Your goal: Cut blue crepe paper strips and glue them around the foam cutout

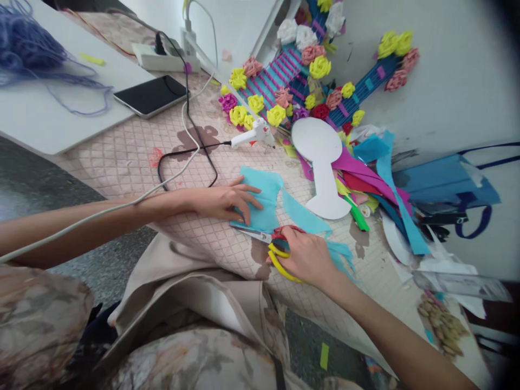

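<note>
My left hand (233, 200) lies on a light-blue sheet of thin paper or cloth (266, 187), its fingers stretched out and pressing it to the table. In my right hand (306, 254) are scissors (280, 244) with red and yellow handles. Their blades point left along the sheet's near edge, close to my left fingertips. A light-blue strip (304, 214) extends right from the sheet, and more blue scraps (341, 254) lie beside my right wrist. Just beyond is a white cut-out shape (323, 168) with rounded ends.
A white glue gun (254, 134) with a black cord lies behind the sheet. Decorated blue pieces with paper flowers (276, 86) stand at the back. A phone (152, 96), power strip (162, 57) and purple yarn (28, 43) are left. A white cable (97, 214) crosses my left forearm.
</note>
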Demonstrator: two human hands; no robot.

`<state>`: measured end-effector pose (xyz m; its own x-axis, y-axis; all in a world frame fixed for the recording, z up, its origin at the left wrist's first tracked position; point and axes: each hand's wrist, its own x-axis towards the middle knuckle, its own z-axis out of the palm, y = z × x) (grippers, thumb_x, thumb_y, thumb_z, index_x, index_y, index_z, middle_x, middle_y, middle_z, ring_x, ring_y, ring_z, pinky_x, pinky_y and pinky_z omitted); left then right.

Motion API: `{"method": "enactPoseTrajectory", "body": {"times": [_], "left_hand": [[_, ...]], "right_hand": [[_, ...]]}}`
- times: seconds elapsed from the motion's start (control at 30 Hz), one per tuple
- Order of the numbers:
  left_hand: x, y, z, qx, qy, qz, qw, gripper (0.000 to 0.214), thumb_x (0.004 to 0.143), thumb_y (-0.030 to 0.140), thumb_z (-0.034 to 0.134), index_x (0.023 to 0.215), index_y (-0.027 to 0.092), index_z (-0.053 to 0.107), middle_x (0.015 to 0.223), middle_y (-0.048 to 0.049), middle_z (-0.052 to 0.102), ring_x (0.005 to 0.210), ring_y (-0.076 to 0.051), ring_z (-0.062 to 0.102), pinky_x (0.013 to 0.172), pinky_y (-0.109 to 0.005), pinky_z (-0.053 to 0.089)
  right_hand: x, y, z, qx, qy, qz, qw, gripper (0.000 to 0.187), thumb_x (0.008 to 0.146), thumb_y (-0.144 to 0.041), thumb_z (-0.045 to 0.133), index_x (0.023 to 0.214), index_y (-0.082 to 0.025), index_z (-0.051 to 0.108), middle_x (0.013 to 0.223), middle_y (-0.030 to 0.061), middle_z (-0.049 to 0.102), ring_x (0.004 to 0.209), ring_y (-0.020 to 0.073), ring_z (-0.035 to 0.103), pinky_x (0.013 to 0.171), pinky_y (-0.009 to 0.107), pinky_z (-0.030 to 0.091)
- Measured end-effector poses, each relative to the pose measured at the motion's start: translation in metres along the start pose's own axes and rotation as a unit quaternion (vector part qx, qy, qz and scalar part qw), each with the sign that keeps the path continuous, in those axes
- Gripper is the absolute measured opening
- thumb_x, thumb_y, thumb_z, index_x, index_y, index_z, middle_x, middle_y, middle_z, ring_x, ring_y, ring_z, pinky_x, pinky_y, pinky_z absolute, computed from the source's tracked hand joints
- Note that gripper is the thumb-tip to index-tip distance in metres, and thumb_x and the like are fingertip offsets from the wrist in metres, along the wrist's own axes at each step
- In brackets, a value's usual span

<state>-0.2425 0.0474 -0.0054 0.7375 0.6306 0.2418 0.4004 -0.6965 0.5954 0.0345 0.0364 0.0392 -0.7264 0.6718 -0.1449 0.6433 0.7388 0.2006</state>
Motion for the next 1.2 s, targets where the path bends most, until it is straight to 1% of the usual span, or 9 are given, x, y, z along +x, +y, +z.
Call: {"method": "enactPoseTrajectory", "body": {"times": [0.1,0.23,0.37,0.53,0.77,0.9,1.0,1.13,1.2], "left_hand": [[0.0,0.0,0.0,-0.011,0.003,-0.004,1.0,0.019,0.089,0.025,0.055,0.094,0.031,0.072,0.133,0.0022,0.057,0.139,-0.024,0.03,0.116,-0.053,0.008],[0.001,0.0,0.0,-0.018,0.003,-0.007,1.0,0.019,0.089,0.025,0.055,0.092,0.031,0.072,0.132,0.0019,0.058,0.139,-0.025,0.029,0.116,-0.055,0.005],[0.001,0.001,0.0,-0.008,-0.002,-0.006,1.0,0.019,0.09,0.025,0.054,0.093,0.031,0.072,0.134,0.0026,0.056,0.139,-0.025,0.029,0.115,-0.055,0.003],[0.0,0.0,0.001,-0.003,-0.002,-0.005,1.0,0.02,0.09,0.023,0.054,0.093,0.032,0.071,0.134,0.0032,0.056,0.139,-0.024,0.029,0.116,-0.054,0.005],[-0.001,-0.003,0.001,-0.013,0.01,0.009,1.0,0.018,0.087,0.021,0.057,0.09,0.032,0.072,0.13,0.0028,0.059,0.138,-0.024,0.031,0.115,-0.053,0.01],[-0.001,-0.001,0.001,-0.01,0.012,0.006,1.0,0.018,0.09,0.024,0.054,0.093,0.03,0.071,0.131,0.0019,0.058,0.139,-0.024,0.031,0.115,-0.052,0.007],[-0.002,-0.002,0.001,-0.006,0.02,0.006,1.0,0.019,0.091,0.024,0.053,0.098,0.029,0.069,0.13,-0.0003,0.059,0.137,-0.024,0.033,0.115,-0.052,0.009],[-0.003,0.0,0.0,0.007,0.064,0.02,0.998,0.022,0.092,0.023,0.05,0.107,0.025,0.066,0.128,-0.005,0.061,0.133,-0.024,0.039,0.114,-0.054,0.012],[0.0,0.007,0.0,0.013,0.092,0.024,0.995,0.023,0.093,0.024,0.048,0.109,0.022,0.065,0.122,-0.0078,0.063,0.126,-0.024,0.047,0.112,-0.05,0.023]], "right_hand": [[0.0,0.001,0.002,-0.005,0.008,-0.009,1.0,0.054,0.08,-0.067,0.048,0.098,-0.017,0.058,0.079,0.0077,0.07,0.072,0.0245,0.066,0.054,0.03,0.028],[0.0,0.002,0.0,-0.014,0.013,-0.014,1.0,0.05,0.082,-0.064,0.047,0.093,-0.017,0.058,0.077,0.0074,0.07,0.069,0.024,0.066,0.053,0.031,0.025],[0.002,0.001,-0.002,-0.015,0.017,-0.011,1.0,0.048,0.081,-0.063,0.048,0.093,-0.017,0.057,0.076,0.0063,0.069,0.068,0.0243,0.066,0.052,0.03,0.024],[0.004,0.0,-0.001,-0.015,0.013,-0.017,1.0,0.046,0.082,-0.061,0.047,0.093,-0.017,0.057,0.075,0.006,0.069,0.066,0.0242,0.065,0.051,0.031,0.024],[0.002,0.0,0.001,0.001,0.02,-0.03,0.999,0.047,0.082,-0.062,0.05,0.095,-0.018,0.058,0.078,0.0066,0.07,0.069,0.0241,0.065,0.054,0.031,0.028],[-0.001,-0.002,-0.002,0.017,0.008,-0.013,1.0,0.048,0.078,-0.063,0.054,0.094,-0.018,0.058,0.081,0.0066,0.07,0.073,0.0253,0.066,0.057,0.031,0.033],[-0.007,-0.001,-0.002,0.033,0.005,-0.014,0.999,0.044,0.077,-0.058,0.058,0.094,-0.018,0.058,0.081,0.0064,0.07,0.075,0.0253,0.066,0.061,0.031,0.038],[-0.027,0.015,0.002,0.082,0.026,-0.041,0.995,0.029,0.075,-0.043,0.063,0.09,-0.019,0.058,0.088,0.0063,0.07,0.081,0.0226,0.066,0.069,0.03,0.042],[-0.038,0.029,0.003,0.126,0.037,-0.015,0.991,0.03,0.074,-0.043,0.064,0.092,-0.02,0.058,0.086,0.0044,0.07,0.075,0.0197,0.065,0.065,0.028,0.043]]}}
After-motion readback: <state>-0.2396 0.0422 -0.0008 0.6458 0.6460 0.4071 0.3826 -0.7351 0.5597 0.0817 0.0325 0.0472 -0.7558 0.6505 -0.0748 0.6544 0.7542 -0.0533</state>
